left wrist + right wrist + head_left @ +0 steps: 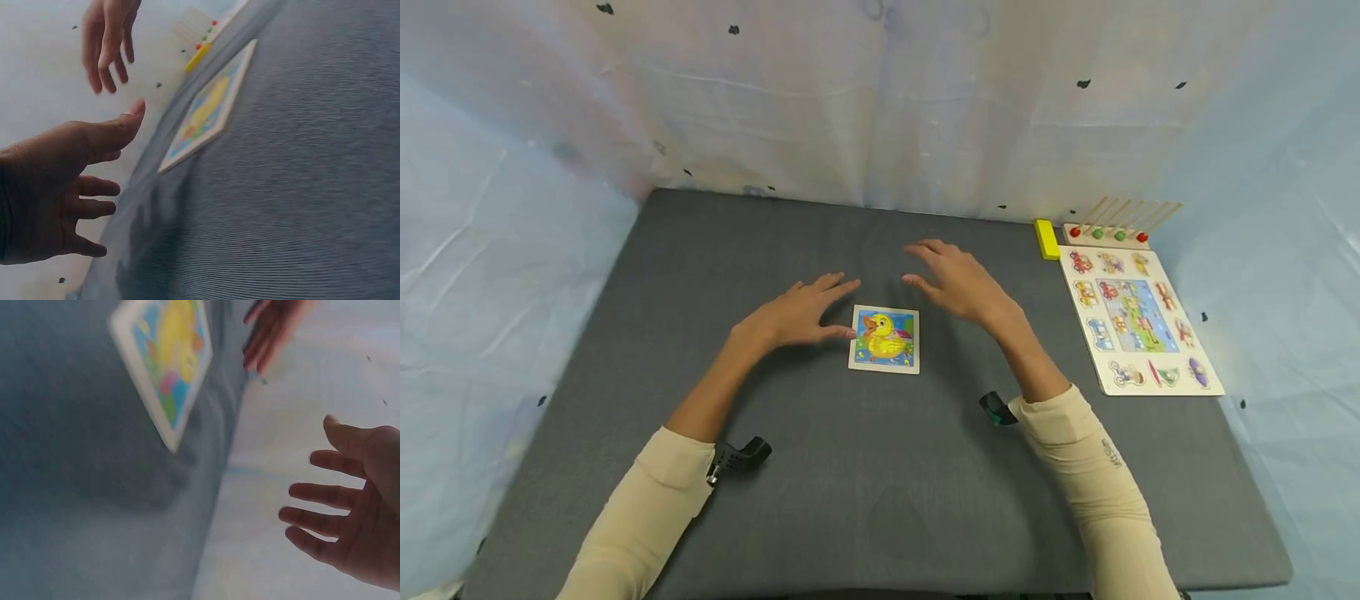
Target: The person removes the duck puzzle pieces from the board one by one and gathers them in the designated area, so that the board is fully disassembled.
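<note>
A small square duck puzzle (886, 340), with a yellow duck on blue in a pale wooden frame, lies flat on the dark grey table. Just left of it hovers my left hand (797, 312), fingers spread and holding nothing; in the head view its thumb tip overlaps the puzzle's left edge. My right hand (958, 283) is raised above the table, up and right of the puzzle, with its fingers extended and nothing in them. Both wrist views show the hands apart from the puzzle, their shadows falling on the cloth.
At the right lies a larger wooden peg puzzle board (1082, 333) with several picture pieces. Behind it stands a wooden rack (1108, 237) with upright sticks and red and green beads. A yellow block (1047, 240) sits beside the rack. Pale sheeting (865, 108) hangs behind the table.
</note>
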A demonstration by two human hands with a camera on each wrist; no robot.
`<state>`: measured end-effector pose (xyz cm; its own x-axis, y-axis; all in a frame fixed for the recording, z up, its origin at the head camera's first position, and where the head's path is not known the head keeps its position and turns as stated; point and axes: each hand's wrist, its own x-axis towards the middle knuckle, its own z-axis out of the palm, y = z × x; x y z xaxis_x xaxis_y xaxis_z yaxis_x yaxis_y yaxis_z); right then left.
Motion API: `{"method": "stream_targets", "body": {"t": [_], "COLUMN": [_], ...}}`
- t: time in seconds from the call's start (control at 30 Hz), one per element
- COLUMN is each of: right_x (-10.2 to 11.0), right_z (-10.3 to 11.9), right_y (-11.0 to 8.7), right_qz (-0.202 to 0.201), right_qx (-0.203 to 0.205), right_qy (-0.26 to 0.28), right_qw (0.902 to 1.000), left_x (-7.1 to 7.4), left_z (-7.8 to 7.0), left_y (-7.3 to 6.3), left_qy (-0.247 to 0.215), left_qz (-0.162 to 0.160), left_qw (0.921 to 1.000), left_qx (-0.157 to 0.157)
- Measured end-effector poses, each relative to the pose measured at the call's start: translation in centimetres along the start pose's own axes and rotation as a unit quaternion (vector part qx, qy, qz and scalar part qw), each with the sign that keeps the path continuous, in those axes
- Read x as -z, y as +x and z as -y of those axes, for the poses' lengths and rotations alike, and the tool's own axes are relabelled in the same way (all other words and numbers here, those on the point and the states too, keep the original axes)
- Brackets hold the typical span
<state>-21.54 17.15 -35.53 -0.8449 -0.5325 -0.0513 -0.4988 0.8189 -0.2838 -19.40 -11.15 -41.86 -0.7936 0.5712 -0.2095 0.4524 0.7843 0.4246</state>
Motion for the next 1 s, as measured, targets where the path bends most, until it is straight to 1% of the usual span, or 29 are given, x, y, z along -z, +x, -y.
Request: {"method": "stream_targets", "body": {"t": [0.13, 0.23, 0.37, 0.53, 0.63, 0.73, 0.83, 1.0], "right_x": [-1.7, -2.4, -3.1, -4.5, -5.4, -6.2, -6.8, -7.0], "right_z": [0.7, 1.0, 1.4, 1.9, 2.0, 2.3, 2.6, 3.0], "right_y": [0.3, 0.5, 0.9, 1.5, 1.8, 1.9, 2.1, 2.2], "right_qz": [0.033, 0.052, 0.073, 0.099, 0.111, 0.114, 0.109, 0.093], "right_qx": [0.040, 0.058, 0.062, 0.078, 0.075, 0.073, 0.078, 0.090], "right_qy": [0.008, 0.019, 0.029, 0.039, 0.036, 0.024, 0.015, 0.022], "right_qw": [0.9986, 0.9968, 0.9950, 0.9913, 0.9903, 0.9906, 0.9908, 0.9913], "left_x": [-1.1, -1.6, -1.9, -2.3, -2.5, -2.6, -2.6, -2.3], "left_z": [-0.3, -0.5, -0.8, -0.9, -1.0, -1.0, -1.0, -1.2], "left_y": [0.1, 0.2, 0.2, 0.4, 0.6, 0.7, 0.8, 1.0], "left_qy": [0.020, 0.033, 0.035, 0.033, 0.032, 0.035, 0.040, 0.047], "left_qz": [0.004, -0.001, 0.012, 0.040, 0.045, 0.047, 0.057, 0.069], "left_qw": [0.9997, 0.9992, 0.9990, 0.9986, 0.9984, 0.9983, 0.9976, 0.9964], "left_qx": [-0.014, -0.024, -0.023, -0.008, -0.006, -0.005, 0.003, 0.015]}}
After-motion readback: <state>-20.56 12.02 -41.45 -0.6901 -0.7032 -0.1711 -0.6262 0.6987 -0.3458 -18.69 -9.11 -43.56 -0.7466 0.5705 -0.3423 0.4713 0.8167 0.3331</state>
